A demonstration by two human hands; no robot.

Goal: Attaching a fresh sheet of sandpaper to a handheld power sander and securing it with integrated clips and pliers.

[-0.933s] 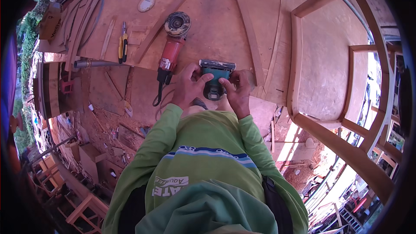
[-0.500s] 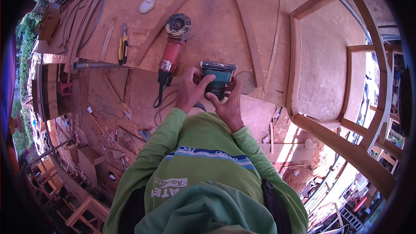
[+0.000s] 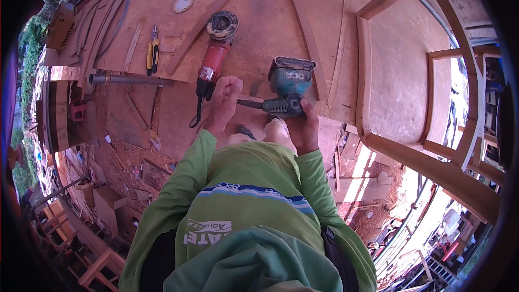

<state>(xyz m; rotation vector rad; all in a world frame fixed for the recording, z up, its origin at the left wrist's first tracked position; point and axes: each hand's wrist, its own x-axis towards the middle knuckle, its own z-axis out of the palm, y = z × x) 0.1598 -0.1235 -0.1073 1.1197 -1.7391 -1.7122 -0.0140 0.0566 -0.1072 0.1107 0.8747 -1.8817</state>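
Note:
My right hand (image 3: 308,127) grips a teal electric sander (image 3: 291,82) by its dark rear body, with the flat sanding pad turned away from me. The sander's black cord (image 3: 250,103) runs left toward my left hand (image 3: 224,103) and drops out of sight at its edge. The fingers of that left hand are curled closed; whether anything is inside them is hidden. Just beyond it, a red angle grinder (image 3: 212,60) with a round, worn disc lies on the wooden work surface (image 3: 259,32).
Yellow-and-black pliers (image 3: 153,54) and a round whitish disc (image 3: 183,4) lie at the left. Wood strips (image 3: 307,38) rest across the surface. A large wooden frame (image 3: 365,75) stands at the right. Below, wood scraps and shavings cover the ground around a cardboard box (image 3: 108,205).
My left hand has let go of the sander and moved left. The sander has shifted right and turned in my right hand, so its side and cord now show.

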